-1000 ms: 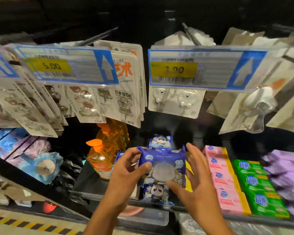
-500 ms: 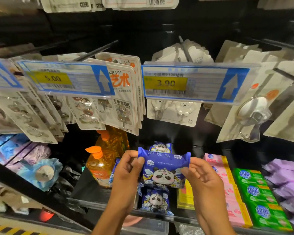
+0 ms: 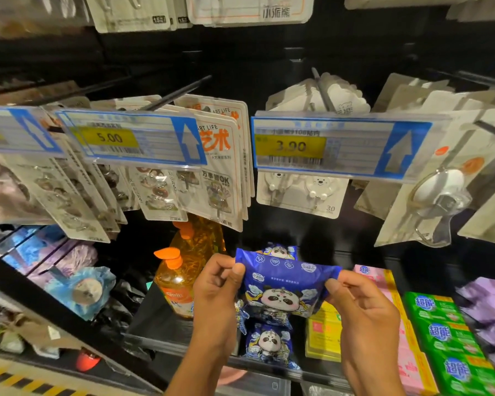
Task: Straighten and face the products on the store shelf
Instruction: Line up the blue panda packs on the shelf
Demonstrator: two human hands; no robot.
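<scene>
Two hands hold one blue panda packet above the shelf's near edge: left hand pinches its left end, right hand its right end. Another packet lies just below, orange bottle left.

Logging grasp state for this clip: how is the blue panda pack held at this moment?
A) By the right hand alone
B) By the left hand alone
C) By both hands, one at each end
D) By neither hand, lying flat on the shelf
C: the left hand pinches the left end of the blue panda pack, and the right hand pinches its right end.
</scene>
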